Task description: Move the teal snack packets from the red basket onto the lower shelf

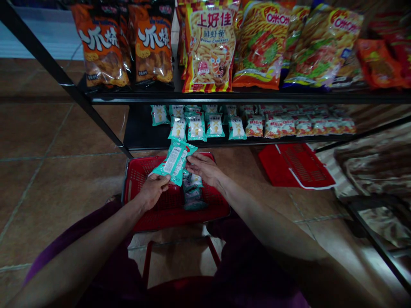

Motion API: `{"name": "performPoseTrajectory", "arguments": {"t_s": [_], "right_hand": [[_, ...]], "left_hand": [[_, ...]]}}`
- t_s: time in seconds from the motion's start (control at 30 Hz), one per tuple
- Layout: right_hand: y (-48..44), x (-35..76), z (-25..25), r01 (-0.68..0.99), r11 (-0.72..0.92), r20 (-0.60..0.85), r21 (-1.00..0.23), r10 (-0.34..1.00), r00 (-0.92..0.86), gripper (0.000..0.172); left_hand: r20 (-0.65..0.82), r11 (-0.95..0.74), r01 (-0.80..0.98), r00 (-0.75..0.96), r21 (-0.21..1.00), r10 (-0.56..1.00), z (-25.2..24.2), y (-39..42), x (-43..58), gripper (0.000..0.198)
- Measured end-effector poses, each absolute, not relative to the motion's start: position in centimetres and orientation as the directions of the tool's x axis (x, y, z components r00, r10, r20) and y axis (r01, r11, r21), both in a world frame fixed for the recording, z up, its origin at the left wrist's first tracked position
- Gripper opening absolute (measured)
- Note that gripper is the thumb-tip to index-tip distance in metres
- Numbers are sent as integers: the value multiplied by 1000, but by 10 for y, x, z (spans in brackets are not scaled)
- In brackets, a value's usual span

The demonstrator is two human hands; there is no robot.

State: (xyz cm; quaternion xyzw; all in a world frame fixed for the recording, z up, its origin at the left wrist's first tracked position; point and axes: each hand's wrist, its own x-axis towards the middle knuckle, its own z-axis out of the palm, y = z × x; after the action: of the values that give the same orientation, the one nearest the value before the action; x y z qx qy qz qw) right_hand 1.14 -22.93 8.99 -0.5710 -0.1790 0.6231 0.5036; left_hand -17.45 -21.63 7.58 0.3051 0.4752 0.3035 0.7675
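Nearly closed left hand [152, 191], pinching teal packet [175, 161]

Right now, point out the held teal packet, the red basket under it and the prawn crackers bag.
Teal packet [174, 161], head view: white label panel.
Red basket [176, 219], head view: near wall.
Prawn crackers bag [209, 49], head view: middle of its front.

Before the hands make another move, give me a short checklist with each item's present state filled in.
1. Left hand gripping the teal packet: ok, pinched at its lower edge.
2. Right hand gripping it too: cannot tell; fingertips are at its right side.
3. Packet's printed text panel facing the camera: ok.
4. Red basket beneath the packet: ok.
5. Packet resting in the basket: not ok, held above it.
6. Number of packets inside the basket: cannot tell, partly hidden.
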Motion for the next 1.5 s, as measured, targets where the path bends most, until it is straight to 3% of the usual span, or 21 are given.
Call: {"name": "performPoseTrajectory", "arguments": {"t_s": [0.17, 0.23, 0.33, 0.53, 0.8, 0.9, 1.0, 1.07, 1.2, 1.5], "right_hand": [[-235, -1, 79, -319, -378, -475, -869, 818, 324, 39], [-239, -8, 80, -362, -386, -484, -849, 843, 236, 38], [-245, -16, 86, -461, -380, -465, -802, 881, 83, 34], [-253, -19, 94, -542, -410, -463, -734, 885, -42, 33], [-259, -16, 73, -574, -432, -560, -695, 827, 55, 36], [-258, -16, 70, -570, -444, -587, -692, 805, 85, 32], [-255, -17, 69, -584, -452, -611, -674, 786, 97, 33], [-254, -21, 67, -579, -463, -612, -671, 787, 80, 32], [-252, -31, 61, -548, -491, -606, -677, 795, 36, 31], [-242, -48, 49, -339, -497, -555, -799, 826, 98, 36]], "left_hand": [[-283, 256, 131, 263, 958, 922, 69, -217, -175, 13], [-119, 50, 259, 256, 965, 959, 71, -219, -175, 8], [29, -143, 345, 316, 928, 948, 79, -221, -175, 18], [7, -217, 459, 417, 862, 909, 86, -229, -177, 10], [38, -373, 443, 602, 815, 798, 80, -241, -182, 20], [67, -340, 456, 516, 822, 854, 79, -239, -186, 25], [23, -141, 418, 275, 898, 961, 76, -230, -190, 26], [-140, 80, 313, 173, 946, 975, 73, -224, -193, 31], [-461, 458, 69, 210, 886, 862, 72, -218, -196, 41], [-487, 494, -122, 88, 861, 869, 64, -217, -203, 33]]}}
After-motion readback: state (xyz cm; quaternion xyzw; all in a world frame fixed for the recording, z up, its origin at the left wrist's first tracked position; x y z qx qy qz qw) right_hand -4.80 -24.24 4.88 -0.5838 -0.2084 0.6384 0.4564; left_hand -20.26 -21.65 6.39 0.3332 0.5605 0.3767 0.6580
